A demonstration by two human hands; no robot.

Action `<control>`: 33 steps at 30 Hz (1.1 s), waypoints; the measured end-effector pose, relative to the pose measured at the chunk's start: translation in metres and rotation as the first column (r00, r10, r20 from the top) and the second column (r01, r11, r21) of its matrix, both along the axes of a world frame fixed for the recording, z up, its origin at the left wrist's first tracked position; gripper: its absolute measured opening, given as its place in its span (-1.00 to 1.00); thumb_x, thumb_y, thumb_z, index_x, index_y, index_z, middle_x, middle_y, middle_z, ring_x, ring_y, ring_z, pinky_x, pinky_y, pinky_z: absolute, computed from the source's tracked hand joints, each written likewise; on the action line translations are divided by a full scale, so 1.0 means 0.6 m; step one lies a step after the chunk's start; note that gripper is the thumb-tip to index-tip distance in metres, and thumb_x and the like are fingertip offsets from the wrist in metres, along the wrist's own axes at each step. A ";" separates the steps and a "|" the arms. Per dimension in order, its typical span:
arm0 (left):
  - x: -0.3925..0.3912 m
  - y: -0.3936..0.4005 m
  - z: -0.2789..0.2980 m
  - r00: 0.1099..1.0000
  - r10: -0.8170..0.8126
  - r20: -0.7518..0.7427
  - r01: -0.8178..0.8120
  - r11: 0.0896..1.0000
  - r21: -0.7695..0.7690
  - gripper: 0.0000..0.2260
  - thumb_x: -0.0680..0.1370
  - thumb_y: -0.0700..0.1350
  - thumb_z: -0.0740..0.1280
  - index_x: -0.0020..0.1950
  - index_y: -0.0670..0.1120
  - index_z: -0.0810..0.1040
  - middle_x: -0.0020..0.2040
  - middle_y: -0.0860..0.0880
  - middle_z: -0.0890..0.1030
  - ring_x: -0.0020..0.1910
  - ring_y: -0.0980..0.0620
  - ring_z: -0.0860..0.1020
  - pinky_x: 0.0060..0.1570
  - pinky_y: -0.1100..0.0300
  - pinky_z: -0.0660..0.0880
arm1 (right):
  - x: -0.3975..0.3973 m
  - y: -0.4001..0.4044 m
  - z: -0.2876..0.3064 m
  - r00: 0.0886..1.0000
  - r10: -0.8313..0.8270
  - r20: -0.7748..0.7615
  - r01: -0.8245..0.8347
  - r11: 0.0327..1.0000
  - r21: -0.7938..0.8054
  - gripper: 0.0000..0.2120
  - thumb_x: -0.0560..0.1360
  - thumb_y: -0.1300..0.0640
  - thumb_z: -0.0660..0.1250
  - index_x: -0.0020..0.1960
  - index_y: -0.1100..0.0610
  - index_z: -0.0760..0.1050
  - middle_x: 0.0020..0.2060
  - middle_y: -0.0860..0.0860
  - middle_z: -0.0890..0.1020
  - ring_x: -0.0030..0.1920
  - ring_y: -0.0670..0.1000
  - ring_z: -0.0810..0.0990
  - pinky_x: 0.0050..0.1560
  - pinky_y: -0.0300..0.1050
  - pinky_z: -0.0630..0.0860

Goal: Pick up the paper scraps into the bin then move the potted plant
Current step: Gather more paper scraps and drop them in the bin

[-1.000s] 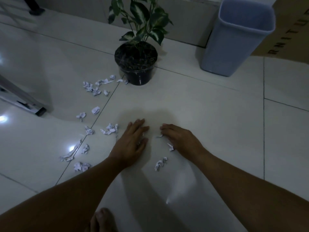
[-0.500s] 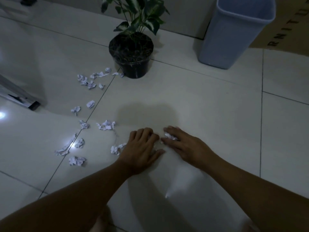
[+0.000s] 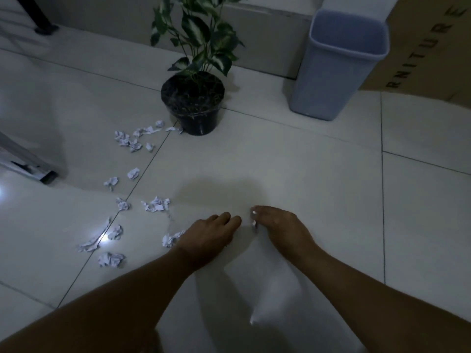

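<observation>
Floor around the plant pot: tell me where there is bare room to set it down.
Bare tile lies between the plant pot and the bin, and across the wide stretch right of the right hand. It is crowded left of the pot and left hand, where paper scraps trail down the tile seam.

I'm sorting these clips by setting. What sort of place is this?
Probably a room in a home or office, seen at floor level: glossy tiled floor, a potted plant and a plastic bin by the wall, and a cardboard box with furniture lettering.
</observation>
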State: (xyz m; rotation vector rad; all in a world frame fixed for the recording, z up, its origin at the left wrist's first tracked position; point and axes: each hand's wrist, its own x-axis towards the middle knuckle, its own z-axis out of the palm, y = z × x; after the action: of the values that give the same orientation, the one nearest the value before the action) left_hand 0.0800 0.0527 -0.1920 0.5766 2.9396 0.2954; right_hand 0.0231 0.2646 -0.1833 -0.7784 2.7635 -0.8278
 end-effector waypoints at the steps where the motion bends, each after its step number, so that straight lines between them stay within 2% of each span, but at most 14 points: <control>1: -0.008 0.002 0.005 0.998 0.056 0.039 -0.056 0.998 0.010 -0.80 0.59 -0.05 0.21 0.19 -0.01 0.30 0.02 -0.10 0.49 -0.11 -0.17 0.56 -0.25 -0.02 0.53 | -0.002 -0.010 -0.001 0.994 -0.110 0.010 0.111 0.990 -0.082 -0.67 0.58 0.06 0.20 0.04 0.11 0.73 0.14 0.02 0.72 0.16 -0.09 0.66 0.30 -0.20 0.51; 4: -0.047 0.009 0.022 0.953 0.282 0.111 -0.297 0.943 0.150 -0.82 0.63 -0.08 0.17 0.22 -0.04 0.30 0.06 -0.14 0.50 -0.05 -0.23 0.56 -0.08 -0.04 0.53 | -0.023 -0.040 0.033 0.888 -0.417 0.192 0.457 0.840 -0.291 -0.80 0.55 0.30 0.37 0.03 0.16 0.75 -0.01 0.02 0.76 0.01 -0.16 0.65 0.14 -0.52 0.46; 5: -0.062 0.011 0.029 0.935 0.339 0.103 -0.354 0.908 0.224 -0.87 0.64 -0.09 0.16 0.17 -0.05 0.30 0.01 -0.15 0.52 -0.08 -0.23 0.56 -0.11 -0.04 0.52 | -0.031 -0.046 0.045 0.825 -0.482 0.295 0.559 0.773 -0.302 -0.82 0.53 0.30 0.42 0.04 0.13 0.75 -0.02 0.00 0.76 0.01 -0.16 0.66 0.09 -0.55 0.46; 7: -0.096 0.019 0.050 0.902 0.422 0.089 -0.422 0.821 0.385 -0.92 0.66 -0.10 0.17 0.02 -0.06 0.28 -0.18 -0.12 0.52 -0.24 -0.15 0.52 -0.24 -0.01 0.44 | -0.058 -0.049 0.058 0.700 -0.531 0.478 0.698 0.648 -0.304 -0.85 0.48 0.24 0.49 -0.03 0.04 0.77 -0.07 -0.04 0.77 -0.01 -0.11 0.70 0.08 -0.37 0.57; 9: -0.135 0.026 0.078 0.877 0.469 0.104 -0.450 0.728 0.517 -0.84 0.66 -0.12 0.21 -0.07 -0.11 0.27 -0.32 -0.08 0.46 -0.38 -0.03 0.42 -0.36 0.06 0.36 | -0.090 -0.046 0.077 0.574 -0.490 0.656 0.802 0.500 -0.328 -0.86 0.41 0.25 0.55 -0.14 0.01 0.77 -0.15 0.00 0.78 -0.08 -0.03 0.74 0.09 -0.13 0.65; 11: -0.185 0.036 0.121 0.865 0.495 0.083 -0.432 0.649 0.626 -0.81 0.64 -0.14 0.25 -0.10 -0.17 0.30 -0.39 -0.05 0.43 -0.44 0.04 0.37 -0.42 0.18 0.31 | -0.125 -0.039 0.108 0.488 -0.392 0.780 0.865 0.340 -0.370 -0.83 0.39 0.35 0.55 -0.20 0.09 0.74 -0.17 0.10 0.77 -0.13 0.03 0.75 0.09 -0.03 0.67; 14: -0.264 0.053 0.183 0.845 0.534 0.038 -0.394 0.572 0.720 -0.79 0.60 -0.17 0.31 -0.17 -0.17 0.34 -0.42 -0.02 0.41 -0.47 0.10 0.34 -0.45 0.32 0.29 | -0.176 -0.029 0.161 0.463 -0.259 0.848 0.887 0.148 -0.438 -0.83 0.44 0.48 0.46 -0.17 0.24 0.68 -0.10 0.20 0.73 -0.15 0.06 0.71 0.03 -0.10 0.68; 17: -0.340 0.084 0.245 0.843 0.538 0.013 -0.352 0.532 0.771 -0.78 0.54 -0.18 0.36 -0.22 -0.12 0.35 -0.43 0.00 0.42 -0.47 0.10 0.35 -0.44 0.27 0.31 | -0.235 -0.010 0.216 0.490 -0.197 0.849 0.868 0.027 -0.495 -0.85 0.46 0.50 0.42 -0.13 0.29 0.65 -0.11 0.17 0.71 -0.08 0.08 0.70 -0.07 -0.17 0.69; 21: -0.421 0.129 0.306 0.846 0.532 0.023 -0.326 0.482 0.813 -0.82 0.46 -0.21 0.38 -0.23 -0.15 0.39 -0.41 0.02 0.44 -0.45 0.10 0.34 -0.48 0.36 0.29 | -0.320 0.023 0.275 0.592 -0.268 0.760 0.793 0.025 -0.609 -0.84 0.43 0.45 0.48 -0.15 0.22 0.70 -0.09 0.15 0.74 -0.03 0.11 0.72 -0.05 -0.14 0.67; 23: -0.469 0.152 0.331 0.848 0.530 -0.001 -0.294 0.470 0.832 -0.83 0.45 -0.21 0.39 -0.23 -0.13 0.40 -0.40 0.02 0.46 -0.43 0.09 0.36 -0.46 0.34 0.31 | -0.376 0.050 0.301 0.661 -0.345 0.667 0.733 0.106 -0.672 -0.83 0.43 0.38 0.51 -0.17 0.12 0.72 -0.11 0.09 0.76 -0.03 0.08 0.73 0.00 -0.12 0.66; 26: -0.533 0.181 0.363 0.843 0.537 -0.036 -0.253 0.455 0.854 -0.80 0.45 -0.22 0.39 -0.25 -0.10 0.38 -0.39 -0.01 0.44 -0.42 0.07 0.33 -0.47 0.33 0.30 | -0.453 0.085 0.330 0.717 -0.510 0.475 0.665 0.297 -0.685 -0.83 0.44 0.22 0.54 -0.23 -0.04 0.72 -0.16 -0.03 0.77 -0.05 0.03 0.74 0.06 -0.03 0.67; 29: -0.602 0.212 0.394 0.821 0.569 -0.035 -0.264 0.433 0.862 -0.80 0.46 -0.18 0.40 -0.25 -0.07 0.38 -0.37 0.01 0.45 -0.42 0.08 0.36 -0.48 0.34 0.28 | -0.520 0.104 0.343 0.735 -0.569 0.369 0.625 0.355 -0.695 -0.76 0.45 0.26 0.50 -0.28 -0.05 0.70 -0.19 -0.01 0.76 -0.08 0.03 0.73 0.10 0.06 0.67; 31: -0.651 0.236 0.407 0.800 0.600 -0.010 -0.311 0.428 0.849 -0.83 0.50 -0.12 0.38 -0.21 -0.08 0.41 -0.32 0.01 0.49 -0.36 0.06 0.42 -0.43 0.26 0.32 | -0.557 0.111 0.349 0.738 -0.586 0.336 0.619 0.388 -0.683 -0.72 0.48 0.28 0.45 -0.27 -0.06 0.68 -0.15 -0.02 0.76 -0.05 0.01 0.71 0.12 0.03 0.66; 33: -0.693 0.256 0.408 0.785 0.619 0.034 -0.372 0.427 0.824 -0.86 0.57 -0.07 0.32 -0.11 -0.10 0.45 -0.21 -0.04 0.54 -0.24 -0.01 0.50 -0.33 0.17 0.36 | -0.580 0.117 0.350 0.748 -0.580 0.323 0.614 0.419 -0.669 -0.76 0.54 0.28 0.40 -0.14 -0.04 0.70 -0.03 -0.01 0.75 -0.02 -0.03 0.67 0.14 -0.08 0.63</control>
State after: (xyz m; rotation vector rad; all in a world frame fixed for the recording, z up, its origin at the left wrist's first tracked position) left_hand -0.3359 0.2063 0.0525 -0.3157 3.0053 1.8307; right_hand -0.3249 0.3349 0.0268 0.2826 2.5708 -2.1779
